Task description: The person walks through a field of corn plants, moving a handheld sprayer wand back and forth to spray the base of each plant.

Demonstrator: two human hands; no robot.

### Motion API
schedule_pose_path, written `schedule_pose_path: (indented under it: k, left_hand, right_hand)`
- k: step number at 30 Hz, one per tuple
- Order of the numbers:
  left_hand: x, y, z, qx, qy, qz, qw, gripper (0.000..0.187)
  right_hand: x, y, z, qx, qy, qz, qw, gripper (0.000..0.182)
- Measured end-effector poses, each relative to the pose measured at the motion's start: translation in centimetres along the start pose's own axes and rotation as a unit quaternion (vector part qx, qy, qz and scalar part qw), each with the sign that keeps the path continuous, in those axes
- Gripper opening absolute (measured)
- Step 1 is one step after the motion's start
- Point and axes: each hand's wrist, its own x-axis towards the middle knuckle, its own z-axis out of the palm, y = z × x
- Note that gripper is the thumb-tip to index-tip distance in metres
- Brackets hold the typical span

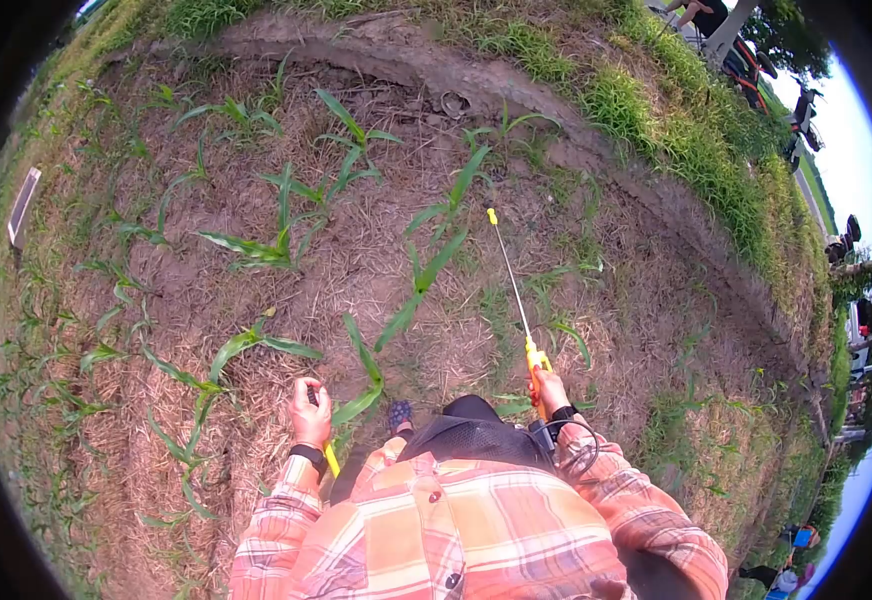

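My right hand (551, 391) is closed around the yellow handle of a sprayer wand (513, 280). Its thin metal tube points forward and slightly left, ending in a yellow nozzle over the soil. A dark hose loops by my right wrist. On the left, my left hand (310, 414) grips the black end of a yellow lever (332, 459), which looks like a sprayer's pump handle; its lower end is hidden by my body. Between my hands, a young corn plant (374, 378) stands in front of me, and another corn plant (421, 287) grows beyond it, left of the wand.
Rows of corn seedlings (278, 243) cover the straw-strewn ground ahead and left. A raised dirt bank (646, 180) with grass curves along the front and right. My shoe (400, 414) shows near the plants. A person and parked vehicles are at the far upper right.
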Motion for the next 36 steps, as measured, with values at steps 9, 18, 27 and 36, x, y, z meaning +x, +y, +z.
schedule_pose_path:
  k: [9, 18, 27, 36]
  left_hand:
    - [0.8, -1.7, -3.0, 0.030, 0.156, -0.055, 0.986, 0.011]
    - [-1.5, 12.1, -6.2, -0.033, 0.287, -0.156, 0.944, 0.010]
    - [4.7, 5.9, 0.5, 0.066, 0.271, -0.136, 0.951, 0.009]
    - [9.1, -3.4, 1.3, 0.074, 0.299, -0.189, 0.932, 0.009]
  right_hand:
    - [6.4, -6.4, 12.1, -0.287, -0.291, -0.017, 0.913, 0.026]
    - [12.2, -12.2, 16.1, -0.501, -0.441, -0.172, 0.724, 0.035]
    - [17.0, -18.2, 18.9, -0.362, -0.361, -0.079, 0.856, 0.024]
    - [24.4, -22.4, 26.1, -0.278, -0.273, -0.114, 0.914, 0.031]
